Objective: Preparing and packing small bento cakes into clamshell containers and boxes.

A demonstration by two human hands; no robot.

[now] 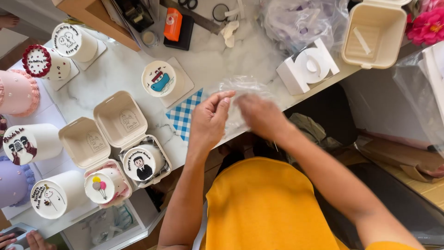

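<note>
Nearest the camera is the person's orange top (266, 208), from which both bare arms reach forward over the edge of the white marbled surface (125, 74). The left hand (209, 121) and the right hand (259, 115) meet on a crinkled sheet of clear plastic film (240, 88), which lies at the surface's near edge just beyond the hands; the left fingers (221, 101) are pinched together on the film, and the right hand, blurred, also grips it, though its fingers cannot be told apart. Just left of the left hand lies a blue-and-white checked paper square (185, 113). Further left, two open cream clamshell boxes sit side by side: one box (121, 121) holds a small white round cake with a drawn figure in a dark suit (141, 164), the other box (83, 141) a small white cake topped with coloured balloons (101, 186). Beyond the checked paper stands a white cake with a blue boat drawing (159, 78) on a square board. Farther off are a white block ornament (309, 65), an empty cream clamshell box (375, 32) and an orange box (173, 24).
</note>
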